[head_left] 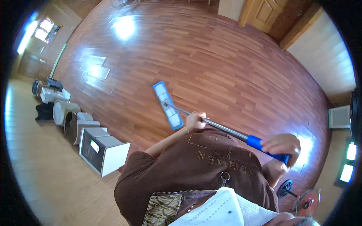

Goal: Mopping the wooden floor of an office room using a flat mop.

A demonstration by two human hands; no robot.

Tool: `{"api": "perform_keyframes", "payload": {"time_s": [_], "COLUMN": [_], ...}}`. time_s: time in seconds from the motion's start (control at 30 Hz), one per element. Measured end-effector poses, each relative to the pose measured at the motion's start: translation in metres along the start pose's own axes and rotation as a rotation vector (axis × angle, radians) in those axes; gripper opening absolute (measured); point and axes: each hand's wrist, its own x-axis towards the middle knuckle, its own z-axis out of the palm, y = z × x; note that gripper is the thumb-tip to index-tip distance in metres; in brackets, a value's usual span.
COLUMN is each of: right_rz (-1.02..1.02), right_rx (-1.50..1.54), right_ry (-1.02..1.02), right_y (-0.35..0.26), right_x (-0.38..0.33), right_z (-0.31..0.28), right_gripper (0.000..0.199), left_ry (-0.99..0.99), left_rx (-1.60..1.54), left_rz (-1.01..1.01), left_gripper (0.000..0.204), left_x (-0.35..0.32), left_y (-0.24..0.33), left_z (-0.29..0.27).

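Closest to me, brown shirt fills the lower view. Above it, I see the left hand wrapped round the mop's metal pole and the right hand closed on its blue grip. Its blue mop head lies flat on the wooden floor, left of the pole. Swinging further left, I judge it could knock the white cabinet.

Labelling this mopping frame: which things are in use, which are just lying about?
In use:
- flat mop head, blue and white, on the wood floor
- metal mop pole, blue grip
- left hand mid-pole, right hand on the grip end

Lying about:
- white boxes and bins along the left wall
- dumbbell at lower right
- white vent unit
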Motion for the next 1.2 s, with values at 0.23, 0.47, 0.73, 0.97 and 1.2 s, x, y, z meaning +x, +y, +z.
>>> {"api": "perform_keyframes", "payload": {"time_s": [0.23, 0.47, 0.73, 0.97, 1.2], "right_rz": [-0.128, 0.035, 0.014, -0.123, -0.216], "right_rx": [-0.493, -0.691, -0.524, -0.359, -0.093], "right_ry": [-0.142, -0.122, -0.152, -0.321, -0.403], "right_y": [-0.051, -0.047, -0.031, 0.043, 0.148], "right_x": [-0.039, -0.075, -0.089, 0.002, 0.101], "right_z": [-0.021, -0.010, -0.033, -0.051, -0.054], "right_gripper": [0.022, 0.027, 0.017, 0.021, 0.020], "left_ry": [-0.219, -0.376, -0.452, -0.312, 0.065], "left_rx": [-0.113, -0.219, -0.076, -0.011, -0.114], "left_rz": [0.404, 0.721, 0.754, 0.513, 0.394], "left_gripper": [0.015, 0.018, 0.017, 0.014, 0.029], "left_x": [0.084, 0.134, 0.157, 0.204, 0.262], "left_y": [0.060, 0.082, 0.065, 0.037, -0.044], "left_z": [0.061, 0.130, 0.163, 0.071, 0.000]}}
